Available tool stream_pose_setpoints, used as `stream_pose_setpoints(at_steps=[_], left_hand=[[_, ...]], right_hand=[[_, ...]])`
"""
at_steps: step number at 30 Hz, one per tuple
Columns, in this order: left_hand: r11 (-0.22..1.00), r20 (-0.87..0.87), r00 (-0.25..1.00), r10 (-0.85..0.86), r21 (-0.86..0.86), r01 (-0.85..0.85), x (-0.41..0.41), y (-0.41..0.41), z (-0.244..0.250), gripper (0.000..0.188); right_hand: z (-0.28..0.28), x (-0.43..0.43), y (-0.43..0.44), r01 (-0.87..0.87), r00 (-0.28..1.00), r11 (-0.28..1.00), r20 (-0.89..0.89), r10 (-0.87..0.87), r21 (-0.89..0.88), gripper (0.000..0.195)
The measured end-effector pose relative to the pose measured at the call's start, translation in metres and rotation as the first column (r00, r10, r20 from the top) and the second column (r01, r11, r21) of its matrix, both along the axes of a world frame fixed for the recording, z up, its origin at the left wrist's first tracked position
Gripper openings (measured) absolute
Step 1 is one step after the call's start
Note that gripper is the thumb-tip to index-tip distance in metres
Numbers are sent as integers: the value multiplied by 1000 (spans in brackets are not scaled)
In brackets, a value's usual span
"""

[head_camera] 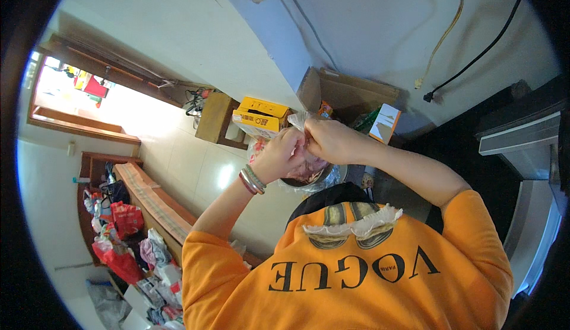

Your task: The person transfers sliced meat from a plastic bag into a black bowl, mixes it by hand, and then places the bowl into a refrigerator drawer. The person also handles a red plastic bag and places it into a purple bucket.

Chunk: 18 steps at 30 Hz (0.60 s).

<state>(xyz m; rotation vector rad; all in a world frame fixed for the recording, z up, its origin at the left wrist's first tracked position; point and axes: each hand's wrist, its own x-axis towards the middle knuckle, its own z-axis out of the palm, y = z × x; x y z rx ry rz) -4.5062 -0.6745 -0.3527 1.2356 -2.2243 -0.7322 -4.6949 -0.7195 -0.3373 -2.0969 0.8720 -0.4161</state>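
Note:
My left hand (pixel 285 152) and my right hand (pixel 327 141) are close together before me, both closed on the gathered neck of a clear plastic bag (pixel 297 118). A twisted end of the bag sticks up past my fingers. Below my hands the bag holds something pinkish, perhaps raw meat (pixel 314 166); part of it is hidden by my hands. Under it is a round metal bowl (pixel 323 179) with clear plastic about its rim. Bracelets circle my left wrist.
A yellow carton (pixel 262 118) stands on a wooden stool (pixel 213 118) beyond my left hand. An open cardboard box (pixel 356 90) with packets and a white and orange box (pixel 384 123) lies by the wall. A bench piled with bags and clothes (pixel 127 221) is at the left; an open fridge (pixel 525 152) is at the right.

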Motion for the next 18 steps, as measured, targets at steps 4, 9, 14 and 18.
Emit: stream_pose_setpoints(at_steps=[4, 9, 14, 18], left_hand=[[999, -122, 992, 18, -29, -22, -3, 3, 1, 21], [977, 14, 1000, 22, -212, -18, -12, 2, 16, 24], [952, 132, 985, 108, -298, -64, -17, 0, 7, 26], [970, 125, 986, 113, -228, -83, -16, -4, 4, 29]], right_hand=[[-8, 2, -1, 11, 999, 1000, 38, -11, 3, 19], [-1, 2, -5, 4, 1000, 996, 1, -4, 94, 16], [-9, 5, -12, 29, 999, 999, 23, -30, 24, 17], [-12, 9, -14, 28, 999, 1000, -37, -28, 6, 17]])
